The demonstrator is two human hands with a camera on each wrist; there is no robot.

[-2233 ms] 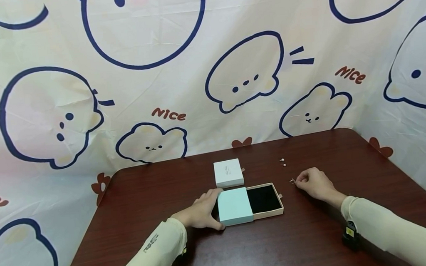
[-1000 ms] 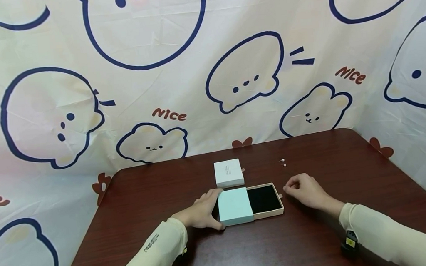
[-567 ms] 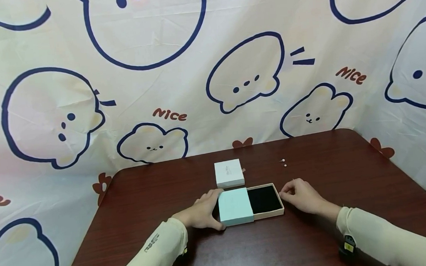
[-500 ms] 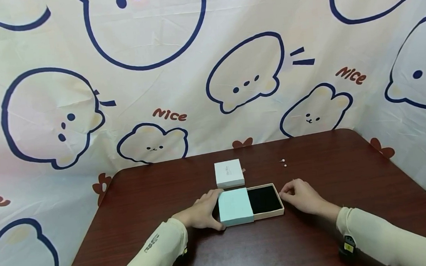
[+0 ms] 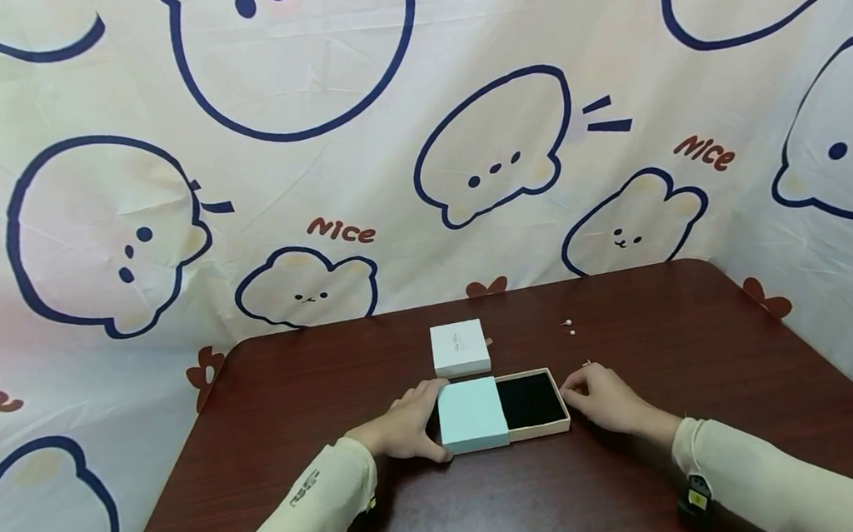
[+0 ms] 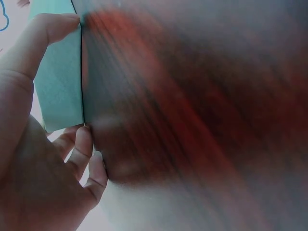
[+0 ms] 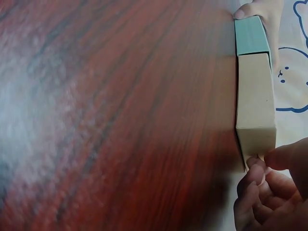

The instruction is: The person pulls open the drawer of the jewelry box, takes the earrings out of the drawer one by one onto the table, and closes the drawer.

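Observation:
A mint-green jewelry box (image 5: pixel 472 414) lies on the table with its cream drawer (image 5: pixel 541 431) pulled out to the right, showing a black lining (image 5: pixel 531 400). My left hand (image 5: pixel 406 424) grips the sleeve's left end, thumb at the near corner and fingers at the far one, also seen in the left wrist view. At the drawer's right end, thumb and index finger of my right hand (image 5: pixel 604 398) pinch its small pull tab. The right wrist view has those fingertips against the drawer's end face (image 7: pixel 257 139); the tab itself is mostly hidden.
Behind the green box stands a closed white box (image 5: pixel 460 348) with a small tab. Two small pearl-like earrings (image 5: pixel 568 322) lie to its right. Just beyond my right hand, a tiny metallic piece (image 5: pixel 588 363) shows partly. A patterned cloth (image 5: pixel 388 160) borders the table (image 5: pixel 329 365).
My right hand has left the tiny metallic pieces on the table and moved left and nearer to the drawer's end, where it now pinches the tab. Left hand and boxes look unmoved.

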